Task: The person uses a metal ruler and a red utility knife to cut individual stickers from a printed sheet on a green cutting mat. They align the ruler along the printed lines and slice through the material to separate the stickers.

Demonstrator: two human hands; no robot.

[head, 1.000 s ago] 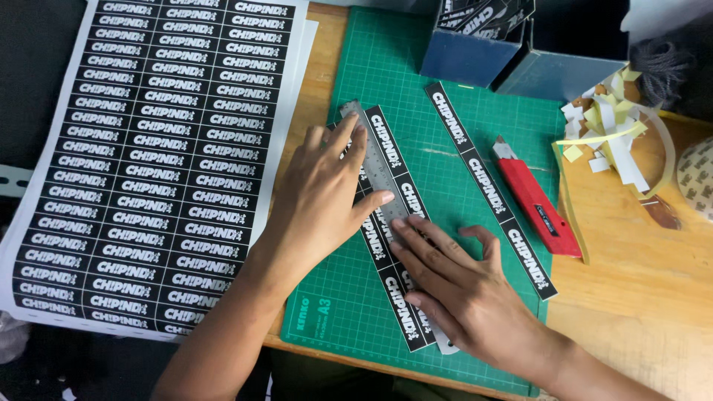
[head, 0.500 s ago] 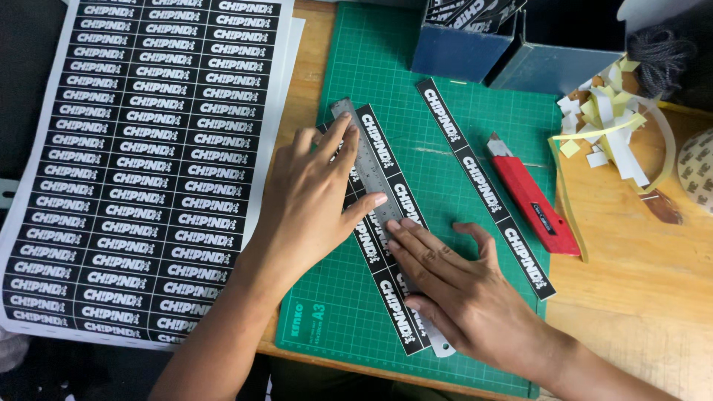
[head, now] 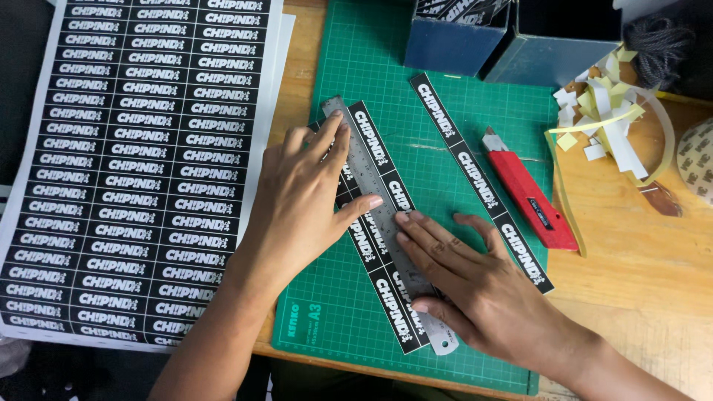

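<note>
A wooden table [head: 639, 245] carried a green cutting mat [head: 438, 134], and both hands lay flat on a steel ruler [head: 382, 223] set slantwise over a double strip of black labels [head: 379, 160] near the mat's middle. The left hand [head: 301, 204] pressed the ruler's upper half with fingers spread; the right hand [head: 475, 286] pinned the lower half, palm down, neither hand closed around anything. It looked to me as though the ruler could skate sideways on the glossy strip if one hand eased off, dragging the strip askew. The red utility knife [head: 529, 199] lay just beside a second label strip [head: 479, 182] to the right, its tip pointing up the mat, near enough that a careless reach by the right hand might have met it. There was little spare room: the big printed label sheet [head: 141, 163] overlapped the table's left part, blue boxes [head: 512, 41] crowded the mat's far edge, and paper offcuts [head: 605, 122] sat heaped at the right. The ruler's lower end came close to the mat's near edge.
</note>
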